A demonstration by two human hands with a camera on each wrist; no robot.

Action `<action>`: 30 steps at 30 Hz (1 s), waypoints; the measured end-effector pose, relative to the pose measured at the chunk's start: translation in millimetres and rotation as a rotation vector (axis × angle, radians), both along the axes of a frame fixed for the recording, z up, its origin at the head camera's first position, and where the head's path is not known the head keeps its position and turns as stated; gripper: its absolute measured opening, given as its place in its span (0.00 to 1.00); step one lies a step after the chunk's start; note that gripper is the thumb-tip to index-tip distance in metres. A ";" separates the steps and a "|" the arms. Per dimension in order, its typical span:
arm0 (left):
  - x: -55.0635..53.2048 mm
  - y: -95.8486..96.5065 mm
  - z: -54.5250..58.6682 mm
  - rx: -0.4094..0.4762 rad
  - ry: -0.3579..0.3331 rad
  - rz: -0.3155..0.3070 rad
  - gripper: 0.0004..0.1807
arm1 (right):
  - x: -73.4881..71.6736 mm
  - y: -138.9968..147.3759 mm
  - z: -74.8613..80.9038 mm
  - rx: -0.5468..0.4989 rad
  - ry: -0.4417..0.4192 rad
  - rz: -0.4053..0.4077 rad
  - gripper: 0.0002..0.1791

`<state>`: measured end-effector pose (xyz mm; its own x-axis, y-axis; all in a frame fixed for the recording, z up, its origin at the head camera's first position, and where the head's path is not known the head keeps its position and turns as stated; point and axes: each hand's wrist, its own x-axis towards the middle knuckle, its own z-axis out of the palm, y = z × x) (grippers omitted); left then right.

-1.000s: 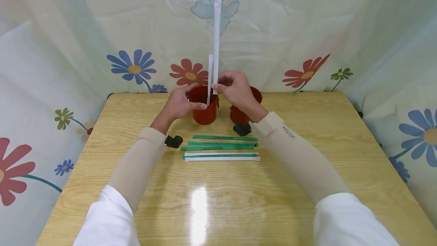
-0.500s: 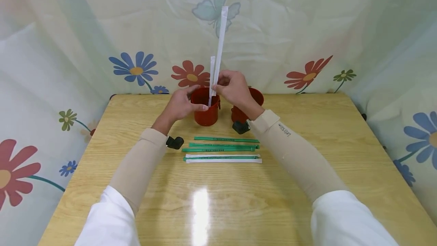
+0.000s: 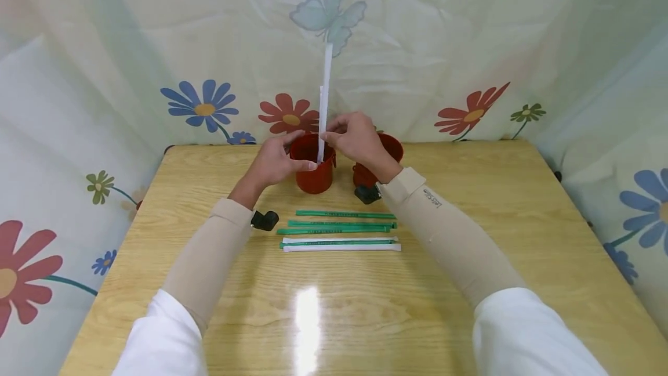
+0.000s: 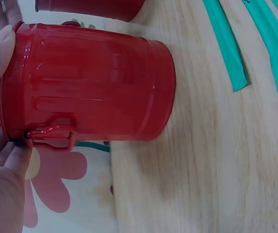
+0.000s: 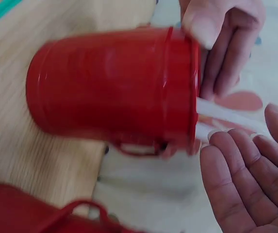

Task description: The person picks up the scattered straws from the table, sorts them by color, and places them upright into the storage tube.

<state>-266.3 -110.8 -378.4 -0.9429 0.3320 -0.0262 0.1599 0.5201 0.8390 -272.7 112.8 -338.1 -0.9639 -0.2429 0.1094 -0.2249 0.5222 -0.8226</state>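
Note:
My left hand grips the rim of a red metal bucket, thumb on its near side and fingers round the back. In the left wrist view the bucket's ribbed wall and small side handle show. My right hand pinches a white paper-wrapped straw that stands nearly upright, its lower end inside the bucket. A second white wrapped straw leans in the same bucket, just behind it. In the right wrist view the right hand's lower fingers are extended beside the straws; where the thumb meets the straw is partly hidden.
Another red bucket stands to the right, partly behind my right wrist. Green wrapped straws and white wrapped straws lie in rows on the wooden table. A flowered curtain hangs close behind the buckets.
The white straw in my right hand has come down and slightly left, its lower end passing into the left bucket. My left hand keeps its hold on the rim.

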 end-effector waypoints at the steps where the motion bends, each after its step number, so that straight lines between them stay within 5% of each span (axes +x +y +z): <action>1: 0.4 -0.3 0.0 -0.002 0.004 -0.002 0.47 | 1.1 2.9 0.0 0.015 -0.007 -0.008 0.10; 6: 0.4 -1.3 1.2 -0.015 0.016 0.006 0.48 | 12.7 20.8 0.2 0.038 -0.034 -0.034 0.09; 13: -0.3 -0.8 1.5 -0.013 0.003 0.015 0.48 | 50.9 39.7 -4.8 0.037 -0.006 0.057 0.06; 21: 0.3 1.1 3.1 -0.020 -0.006 0.030 0.48 | 82.6 58.1 -24.1 0.288 0.093 0.278 0.04; 30: 1.3 0.9 3.8 -0.052 0.009 0.019 0.48 | 110.3 65.1 -64.6 0.598 0.104 0.481 0.07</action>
